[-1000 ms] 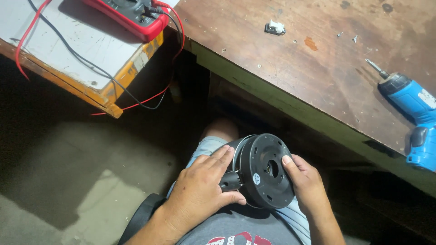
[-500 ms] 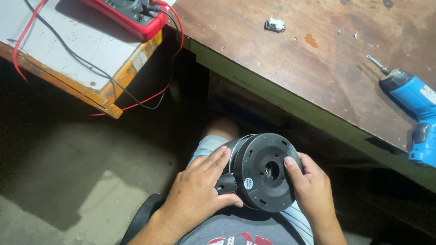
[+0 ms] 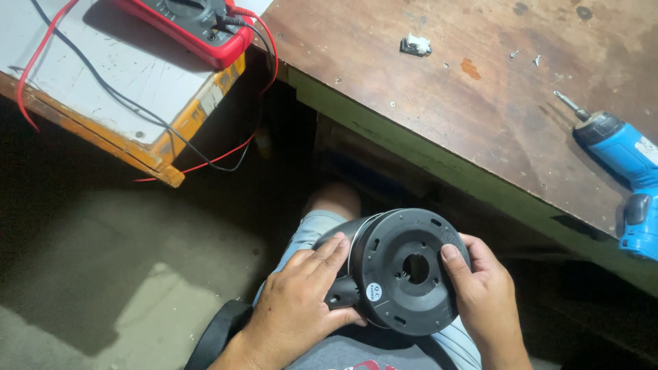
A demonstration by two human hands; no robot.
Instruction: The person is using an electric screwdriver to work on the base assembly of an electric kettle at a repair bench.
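A round black housing [image 3: 404, 270] is held upright on the lap, just below the edge of the worktop [image 3: 439, 103], with its flat face turned up toward the camera. It is clasped from both sides: the left hand [image 3: 301, 301] is spread over its side wall and a stubby black neck at its lower left, the fingers closed around it, and the right hand [image 3: 483, 298] is wrapped round the opposite rim with the thumb pressed on the face. On that face a central hole, several small holes near the rim and a small white round sticker can be seen; no screw or tool is engaged with it, so any fastening or opening appears not yet begun. The far side of the housing and its underside are hidden by the hands and the lap. Farther off, a blue cordless screwdriver [image 3: 624, 171] lies on the worktop, cut off at the right edge, and a small white part [image 3: 416, 46], possibly a clip, lies beyond. At upper left a red multimeter [image 3: 188, 20] with red and black leads rests on a white-topped stand [image 3: 103, 82].
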